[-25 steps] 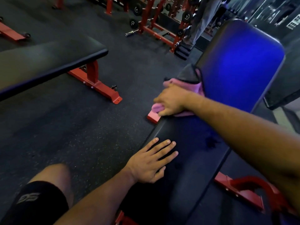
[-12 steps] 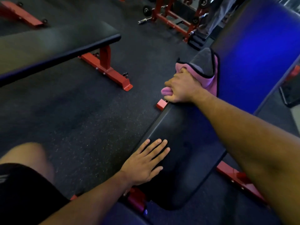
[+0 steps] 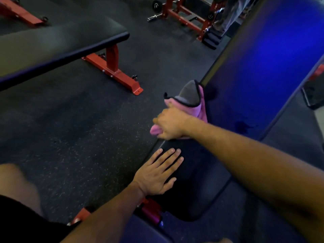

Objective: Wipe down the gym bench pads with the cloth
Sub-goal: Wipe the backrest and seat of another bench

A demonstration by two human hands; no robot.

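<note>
We press cloth (image 3: pixel 196 102) with gripping right hand (image 3: pixel 171 126) at back pad's (image 3: pixel 263 67) lower left edge; flat left hand (image 3: pixel 157 174) braces seat pad (image 3: pixel 198 181); most padding apparently unwiped.

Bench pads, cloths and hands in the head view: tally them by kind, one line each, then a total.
Bench pads: 3, the seat pad, the back pad and the flat bench pad
Cloths: 1, the pink and grey cloth
Hands: 2, the left hand and the right hand
Total: 6

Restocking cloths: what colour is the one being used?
Pink one side, grey the other, black-edged cloth; head view.
</note>
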